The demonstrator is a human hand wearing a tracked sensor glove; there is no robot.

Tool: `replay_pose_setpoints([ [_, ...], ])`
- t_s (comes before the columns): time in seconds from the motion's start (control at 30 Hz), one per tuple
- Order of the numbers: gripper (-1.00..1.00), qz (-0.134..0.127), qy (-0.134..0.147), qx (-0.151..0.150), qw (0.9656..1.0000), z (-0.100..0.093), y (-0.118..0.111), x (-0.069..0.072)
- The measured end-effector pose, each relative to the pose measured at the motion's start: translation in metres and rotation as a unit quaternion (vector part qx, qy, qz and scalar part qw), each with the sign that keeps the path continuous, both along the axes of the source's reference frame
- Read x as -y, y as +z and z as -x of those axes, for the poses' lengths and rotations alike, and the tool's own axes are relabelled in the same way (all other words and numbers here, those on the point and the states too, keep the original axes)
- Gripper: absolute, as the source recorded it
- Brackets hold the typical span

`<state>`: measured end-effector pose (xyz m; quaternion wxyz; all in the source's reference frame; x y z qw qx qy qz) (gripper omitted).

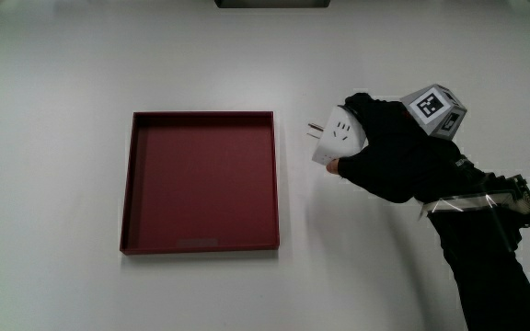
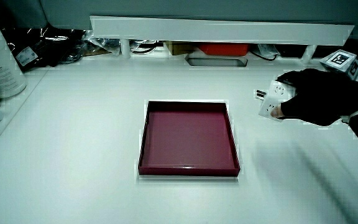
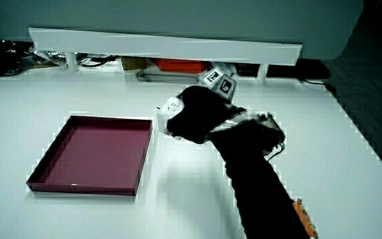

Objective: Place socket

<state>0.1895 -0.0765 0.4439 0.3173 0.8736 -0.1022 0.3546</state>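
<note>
- Beside the red tray (image 1: 276, 184), at about three o'clock from it when twelve o'clock points away from the person, we see the hand (image 1: 389, 152) over the bare white tabletop (image 1: 63, 92).
- We find its fingers curled around a white socket (image 1: 341, 136), with the thumb pressed under the socket's nearer edge.
- Most of the socket's face shows, and we can make out its slots. The end toward the tray sticks out of the glove, and small metal prongs (image 1: 312, 129) point at the tray's wall.
- We see the socket just beside the tray, apart from it and outside it.
- We cannot tell whether the socket touches the tabletop or is held slightly above it.
- We note the patterned cube (image 1: 435, 110) on the back of the hand, at about two o'clock from the socket.
- The black-sleeved forearm (image 1: 486, 267) runs from the hand toward five o'clock, back to the person.
- In both side views we see the same grasp, socket (image 2: 272, 99) (image 3: 171, 105) in hand (image 2: 322, 96) (image 3: 194, 116), level with the part of the tray (image 2: 143, 143) (image 3: 144, 156) farthest from the person.
- At twelve o'clock from the tray we see the low white partition (image 2: 222, 28).
- The tray holds nothing that we can see.
</note>
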Motion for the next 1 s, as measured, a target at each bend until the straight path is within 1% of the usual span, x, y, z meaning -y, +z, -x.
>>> replay_pose_setpoints([
  [0.07, 0.00, 0.003, 0.012, -0.001, 0.9999, -0.006, 0.006, 0.000],
  [0.1, 0.00, 0.011, 0.017, -0.011, 0.9997, -0.011, 0.014, 0.001],
  [0.13, 0.00, 0.012, 0.022, -0.012, 0.9996, -0.013, 0.016, 0.002],
  [0.23, 0.00, 0.030, 0.038, -0.021, 0.9986, -0.022, 0.029, 0.003],
  [0.27, 0.00, 0.031, 0.042, -0.025, 0.9983, -0.025, 0.034, 0.003],
  [0.3, 0.00, 0.034, 0.043, -0.025, 0.9982, -0.027, 0.035, 0.002],
  [0.33, 0.00, 0.035, 0.051, -0.028, 0.9977, -0.029, 0.039, 0.002],
  [0.43, 0.00, 0.050, 0.058, -0.040, 0.9962, -0.034, 0.059, -0.001],
  [0.47, 0.00, 0.052, 0.062, -0.038, 0.9960, -0.034, 0.062, -0.002],
  [0.5, 0.00, 0.055, 0.067, -0.044, 0.9952, -0.037, 0.068, -0.003],
  [0.53, 0.00, 0.096, 0.062, -0.031, 0.9930, -0.037, 0.072, -0.004],
  [0.57, 0.00, 0.062, 0.069, -0.047, 0.9946, -0.037, 0.074, -0.004],
  [0.6, 0.00, 0.097, 0.059, -0.036, 0.9928, -0.038, 0.078, -0.005],
  [0.63, 0.00, 0.066, 0.070, -0.050, 0.9941, -0.038, 0.080, -0.006],
  [0.67, 0.00, 0.067, 0.072, -0.048, 0.9940, -0.038, 0.080, -0.006],
  [0.7, 0.00, 0.073, 0.074, -0.050, 0.9933, -0.040, 0.086, -0.007],
  [0.73, 0.00, 0.072, 0.079, -0.045, 0.9933, -0.038, 0.083, -0.008],
  [0.8, 0.00, 0.078, 0.079, -0.048, 0.9927, -0.039, 0.088, -0.009],
  [0.83, 0.00, 0.075, 0.079, -0.047, 0.9929, -0.039, 0.089, -0.010],
  [0.87, 0.00, 0.081, 0.075, -0.048, 0.9927, -0.039, 0.091, -0.010],
  [0.97, 0.00, 0.077, 0.083, -0.054, 0.9921, -0.040, 0.095, -0.012],
  [1.0, 0.00, 0.077, 0.080, -0.046, 0.9927, -0.039, 0.092, -0.013],
])
